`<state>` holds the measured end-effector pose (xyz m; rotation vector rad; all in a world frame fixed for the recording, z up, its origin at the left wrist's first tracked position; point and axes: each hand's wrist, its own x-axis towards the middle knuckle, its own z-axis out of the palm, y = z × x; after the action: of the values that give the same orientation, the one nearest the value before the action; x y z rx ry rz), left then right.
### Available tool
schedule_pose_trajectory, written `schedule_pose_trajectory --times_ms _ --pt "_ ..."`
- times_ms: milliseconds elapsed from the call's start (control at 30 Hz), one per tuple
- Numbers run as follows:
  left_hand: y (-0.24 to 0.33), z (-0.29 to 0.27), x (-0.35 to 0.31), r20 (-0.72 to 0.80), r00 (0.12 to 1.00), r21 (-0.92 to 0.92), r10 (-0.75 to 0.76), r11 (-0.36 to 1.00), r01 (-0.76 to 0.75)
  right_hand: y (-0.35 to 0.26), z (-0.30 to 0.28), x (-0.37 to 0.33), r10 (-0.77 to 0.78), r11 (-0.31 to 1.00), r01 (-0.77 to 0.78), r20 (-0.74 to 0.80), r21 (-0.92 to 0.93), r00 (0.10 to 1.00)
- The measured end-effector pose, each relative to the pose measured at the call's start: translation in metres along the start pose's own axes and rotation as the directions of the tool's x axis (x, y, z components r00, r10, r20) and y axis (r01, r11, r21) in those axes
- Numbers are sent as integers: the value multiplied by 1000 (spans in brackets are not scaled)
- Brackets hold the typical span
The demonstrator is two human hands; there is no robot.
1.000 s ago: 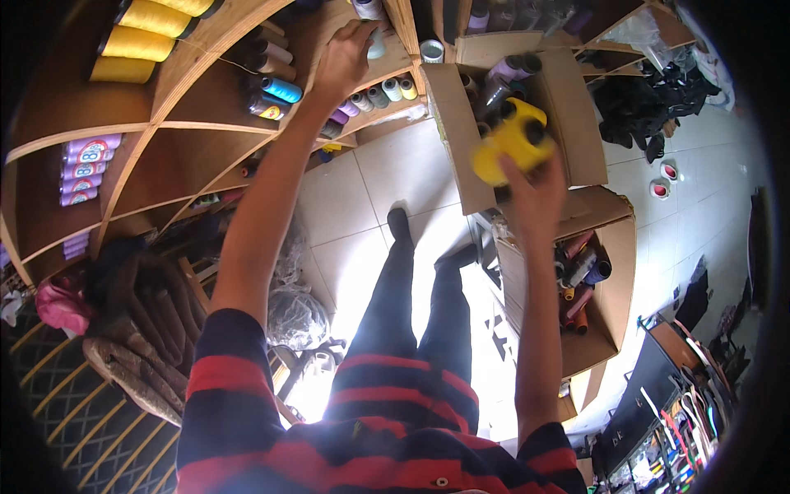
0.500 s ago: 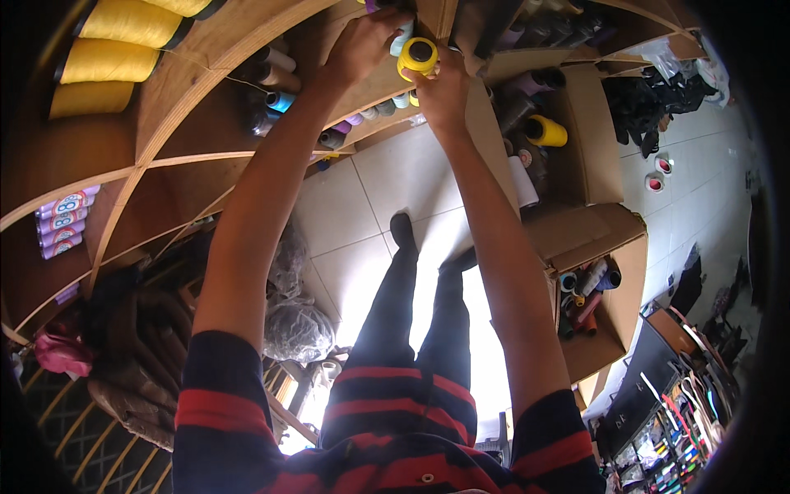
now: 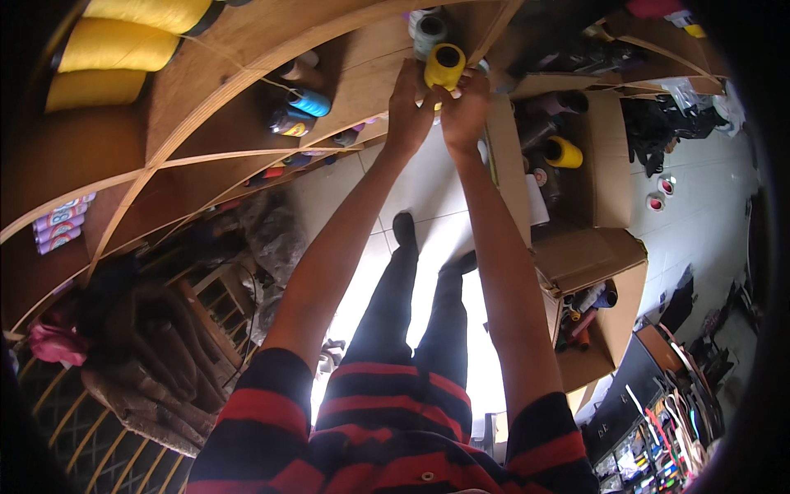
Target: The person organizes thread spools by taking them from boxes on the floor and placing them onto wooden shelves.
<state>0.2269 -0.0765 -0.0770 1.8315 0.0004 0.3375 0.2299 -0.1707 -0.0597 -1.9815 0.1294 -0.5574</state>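
A yellow thread spool (image 3: 444, 67) with a dark core end is held up between my two hands in front of the wooden shelf. My left hand (image 3: 409, 111) grips its lower left side, with the thumb against it. My right hand (image 3: 467, 111) closes on it from the right, so the spool's lower end is partly hidden by fingers. Just beyond it, a pale grey-green thread spool (image 3: 429, 33) stands on the shelf. A blue thread spool (image 3: 310, 102) lies in the shelf section to the left of my left hand.
A curved wooden shelf edge (image 3: 152, 156) runs along the left, with large yellow spools (image 3: 119, 53) at the upper left. At right stand cardboard boxes (image 3: 613, 165) holding spools, one of them a yellow spool (image 3: 564, 152). Brown cloth (image 3: 164, 354) hangs at lower left.
My left hand has come down and right from the pale spool on the shelf to the yellow spool. The yellow spool in my right hand has shifted slightly right in view.
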Motion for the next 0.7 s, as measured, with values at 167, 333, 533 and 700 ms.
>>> schedule_pose_trajectory --times_ms 167,333,533,700 --pt "16 15 17 396 910 -348 -122 897 272 10 -3 6 -20 999 21 18 -50 1000" --pt "45 21 19 292 940 -154 -178 961 230 7 -9 10 -21 987 27 43 -159 999" --pt "42 18 19 293 922 -25 -254 962 273 2 -7 10 -3 973 11 33 -233 999" --pt "31 22 24 311 945 -62 -105 990 130 14 -7 11 -68 969 57 -37 -239 997"
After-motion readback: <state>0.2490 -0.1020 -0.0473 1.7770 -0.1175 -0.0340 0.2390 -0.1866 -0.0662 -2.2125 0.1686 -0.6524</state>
